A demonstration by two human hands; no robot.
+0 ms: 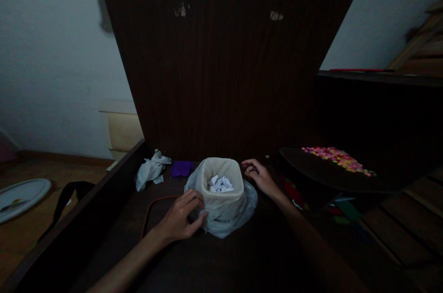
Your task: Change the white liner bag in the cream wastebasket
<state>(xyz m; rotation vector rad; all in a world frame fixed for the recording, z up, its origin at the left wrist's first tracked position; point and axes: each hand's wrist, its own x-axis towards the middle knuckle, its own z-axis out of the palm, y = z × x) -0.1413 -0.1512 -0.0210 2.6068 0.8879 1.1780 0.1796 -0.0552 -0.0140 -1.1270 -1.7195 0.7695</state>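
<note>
A small pale bin (240, 177) stands upright on the dark wooden surface, lined with a thin white plastic bag (224, 221). The bag is folded over the rim and spreads loosely around the base. Inside lie crumpled pieces of white paper (221, 184). My left hand (183, 217) is at the bin's near left side, thumb and fingers apart, its fingertips against or very close to the bag. To the right of the bin, my right hand (256, 175) hovers with loosely bent fingers and nothing in them.
A crumpled white plastic bag (149, 173) and a folded purple cloth-like piece (182, 168) lie at the back left. A brown cord (148, 212) curves near my left hand. Colourful small pieces (341, 159) cover part of a dark shelf on the right. A dark panel (221, 76) rises behind.
</note>
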